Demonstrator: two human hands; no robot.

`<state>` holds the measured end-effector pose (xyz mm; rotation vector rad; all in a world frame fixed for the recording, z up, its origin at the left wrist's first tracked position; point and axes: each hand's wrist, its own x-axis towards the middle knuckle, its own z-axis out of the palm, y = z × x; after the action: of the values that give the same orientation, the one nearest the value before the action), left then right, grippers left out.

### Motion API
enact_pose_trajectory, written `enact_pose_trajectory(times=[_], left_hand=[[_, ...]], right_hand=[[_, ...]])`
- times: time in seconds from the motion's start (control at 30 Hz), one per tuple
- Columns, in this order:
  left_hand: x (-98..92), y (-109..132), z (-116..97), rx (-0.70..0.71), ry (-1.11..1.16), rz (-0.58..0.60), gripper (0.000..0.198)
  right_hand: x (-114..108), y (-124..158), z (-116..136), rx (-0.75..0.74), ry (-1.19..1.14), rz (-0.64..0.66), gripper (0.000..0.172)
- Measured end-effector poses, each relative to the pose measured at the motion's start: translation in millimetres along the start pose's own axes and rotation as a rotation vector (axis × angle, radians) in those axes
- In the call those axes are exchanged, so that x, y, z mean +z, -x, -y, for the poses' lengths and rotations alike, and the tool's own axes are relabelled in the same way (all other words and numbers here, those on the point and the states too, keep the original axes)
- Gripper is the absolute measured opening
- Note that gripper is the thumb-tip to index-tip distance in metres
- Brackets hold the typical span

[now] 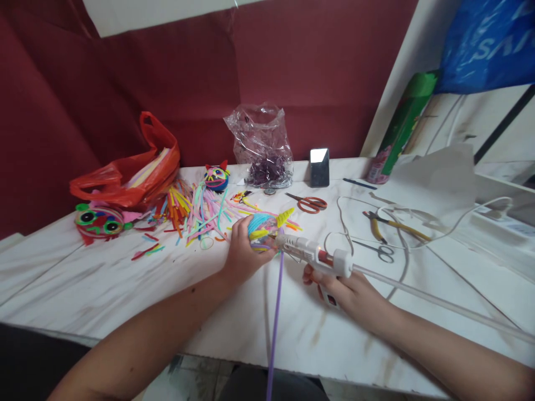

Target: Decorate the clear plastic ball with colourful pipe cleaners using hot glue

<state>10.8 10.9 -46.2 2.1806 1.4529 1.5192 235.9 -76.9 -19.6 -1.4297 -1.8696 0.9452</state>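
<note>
My left hand is wrapped round a small ball-shaped craft figure covered in blue and yellow pipe cleaners, with a yellow piece sticking up from its top. A long purple pipe cleaner hangs from it down past the table's front edge. In my right hand is a white hot glue gun, gripped by its handle. Its nozzle points left and meets or nearly meets the figure's right side. A long translucent glue stick juts from the gun's back end.
Loose pipe cleaners lie behind my left hand, near a red plastic bag and two finished-looking figures. Orange-handled scissors, a phone, small scissors, pliers and a white cord lie toward the back and right.
</note>
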Motion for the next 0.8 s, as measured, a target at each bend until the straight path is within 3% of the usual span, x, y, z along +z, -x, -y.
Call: enact_pose_trajectory(times=[0.8], left_hand=[[-3.2, -0.9, 0.5, -0.009, 0.010, -0.009, 0.082]], right_hand=[[-7.1, -6.7, 14.1, 0.048, -0.112, -0.164, 0.046]])
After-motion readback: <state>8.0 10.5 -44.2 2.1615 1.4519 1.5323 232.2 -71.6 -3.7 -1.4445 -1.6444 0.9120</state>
